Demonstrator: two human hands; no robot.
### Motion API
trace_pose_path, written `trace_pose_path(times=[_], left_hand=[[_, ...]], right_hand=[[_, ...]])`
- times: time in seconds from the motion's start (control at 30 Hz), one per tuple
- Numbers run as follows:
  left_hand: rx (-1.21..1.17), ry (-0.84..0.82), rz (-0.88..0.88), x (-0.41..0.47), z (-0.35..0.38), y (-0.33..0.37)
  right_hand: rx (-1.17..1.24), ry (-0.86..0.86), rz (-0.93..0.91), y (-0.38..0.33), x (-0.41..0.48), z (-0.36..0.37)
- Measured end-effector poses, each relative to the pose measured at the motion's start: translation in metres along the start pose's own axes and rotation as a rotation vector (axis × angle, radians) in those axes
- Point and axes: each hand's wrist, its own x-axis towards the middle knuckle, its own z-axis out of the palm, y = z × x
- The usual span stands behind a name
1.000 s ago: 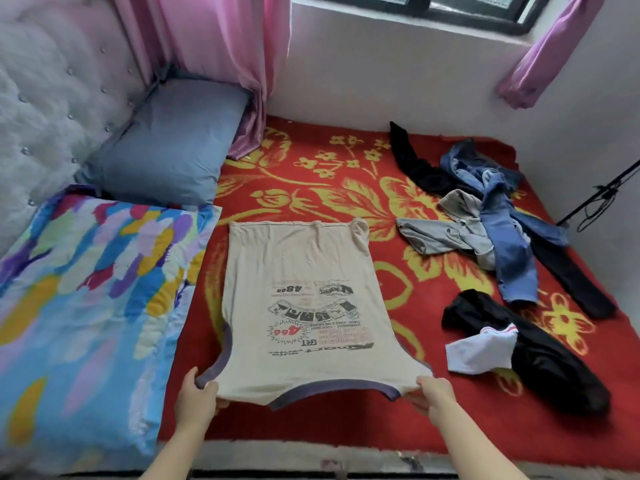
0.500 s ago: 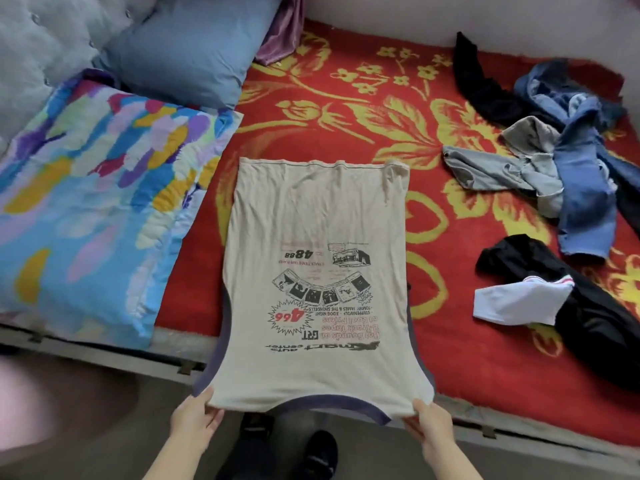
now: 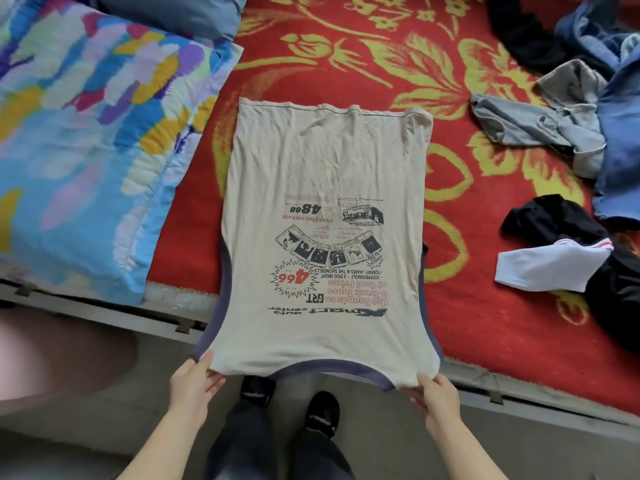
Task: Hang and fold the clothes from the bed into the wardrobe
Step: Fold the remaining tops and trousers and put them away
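A colourful quilt (image 3: 86, 133) lies on the left of the bed (image 3: 485, 341). The left hand (image 3: 192, 386) pinches the near left corner of the beige shirt (image 3: 325, 188), which is spread print-up on the bed with its near end held past the edge. The right hand (image 3: 438, 400) pinches the right corner. More clothes (image 3: 568, 123) lie crumpled at the right.

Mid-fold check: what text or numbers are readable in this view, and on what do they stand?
All on the beige tank top, upside down to the camera:
"Kmart auto center"
"Hot Sounds on GRT 8-Track Tapes at Cool Prices"
"466"
"TOMMY JAMES & THE SHONDELLS"
"STEPPENWOLF · 3 DOG NIGHT"
"8-TRACK STEREO TAPE PLAYER"
"48 88"
Smaller print: too blurred to read.
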Motion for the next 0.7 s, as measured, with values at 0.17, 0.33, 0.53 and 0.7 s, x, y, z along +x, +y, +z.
trace_pose_path(times=[0.17,0.33,0.53,0.7], left_hand=[[0.097,0.057,0.040,-0.017,0.008,0.012],[0.033,0.149,0.042,-0.029,0.033,0.040],[-0.305,-0.100,-0.001,-0.035,0.120,0.146],[-0.208,-0.451,0.118,-0.018,0.185,0.204]], right_hand=[[0.042,0.019,-0.002,-0.020,-0.004,0.002],[0.071,0.062,-0.125,-0.065,-0.009,0.013],[0.023,-0.030,-0.316,-0.195,-0.006,0.059],[-0.091,-0.192,-0.363,-0.248,-0.001,0.104]])
